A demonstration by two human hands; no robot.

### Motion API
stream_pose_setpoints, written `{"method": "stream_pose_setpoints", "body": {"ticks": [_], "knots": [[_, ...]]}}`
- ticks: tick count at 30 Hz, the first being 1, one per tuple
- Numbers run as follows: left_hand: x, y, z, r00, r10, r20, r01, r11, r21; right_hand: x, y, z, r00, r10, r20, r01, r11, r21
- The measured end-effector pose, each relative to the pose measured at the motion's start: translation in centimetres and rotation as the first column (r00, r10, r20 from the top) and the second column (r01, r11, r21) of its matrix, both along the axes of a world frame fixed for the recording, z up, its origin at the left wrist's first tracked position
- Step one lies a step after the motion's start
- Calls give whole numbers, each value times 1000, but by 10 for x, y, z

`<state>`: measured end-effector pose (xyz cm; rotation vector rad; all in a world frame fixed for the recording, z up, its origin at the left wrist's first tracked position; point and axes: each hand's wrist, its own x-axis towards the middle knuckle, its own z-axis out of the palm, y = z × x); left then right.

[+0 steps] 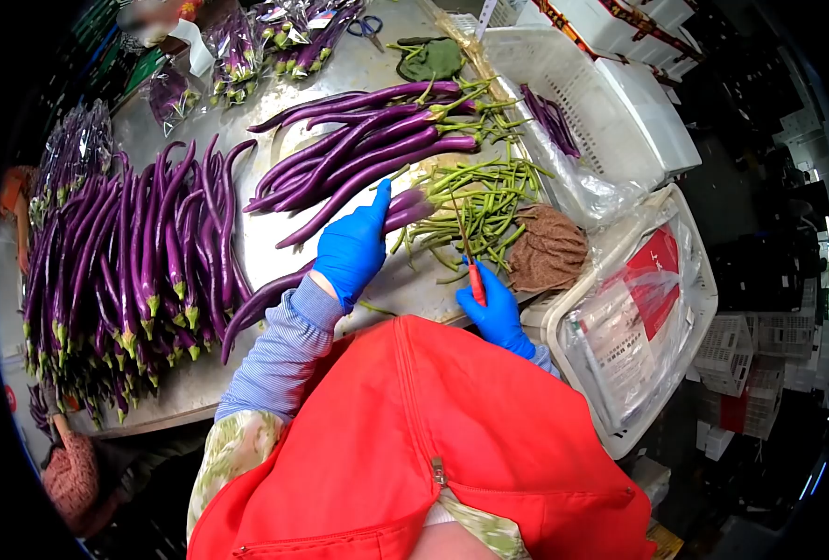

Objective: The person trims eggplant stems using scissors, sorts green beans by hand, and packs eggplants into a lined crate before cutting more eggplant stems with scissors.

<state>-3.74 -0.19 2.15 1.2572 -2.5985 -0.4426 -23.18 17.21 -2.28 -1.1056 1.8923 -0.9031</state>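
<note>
My left hand [351, 245], in a blue glove, is closed around a long purple eggplant [263, 303]. The eggplant's stem end points right, blurred, and the other end curves down to the left. In my right hand [497, 313], also gloved in blue, is a knife with a red handle [476, 284]. Its thin blade points away from me, close to the eggplant's stem end. Cut green stems [475, 205] lie heaped around the blade. Just beyond my left hand, a pile of eggplants with long stems [368, 149] rests on the metal table [288, 247].
Many short-stemmed eggplants [134, 271] cover the table's left side. Bagged eggplants [237, 56] and scissors [366, 30] lie at the back. A brown cloth [550, 250] sits beside the stems. White crates [578, 75] and a bin with plastic bags [709, 280] stand right.
</note>
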Motion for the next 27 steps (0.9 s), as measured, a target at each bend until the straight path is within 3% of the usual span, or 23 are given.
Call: {"method": "stream_pose_setpoints", "body": {"ticks": [6, 12, 15, 18, 22, 27], "knots": [[0, 1, 0, 999, -14, 48, 14, 1000, -5, -2, 3, -18, 996, -17, -93, 6, 993, -114], [3, -2, -7, 1000, -27, 8, 27, 1000, 0, -1, 5, -21, 985, -19, 171, 24, 999, -30], [9, -5, -3, 999, -11, -32, 11, 1000, -8, 0, 10, -7, 857, -81, 509, 103, 995, -15], [13, -7, 1, 996, -4, -84, 2, 1000, -22, -2, 14, -10, 792, -69, 606, 93, 996, -9], [14, -3, -4, 988, -118, -103, 112, 992, -61, -4, 10, -6, 803, 5, 596, -16, 1000, 12], [12, 5, 0, 987, -162, 16, 163, 984, -69, 0, 2, 2, 788, -2, 616, -13, 1000, 20]]}}
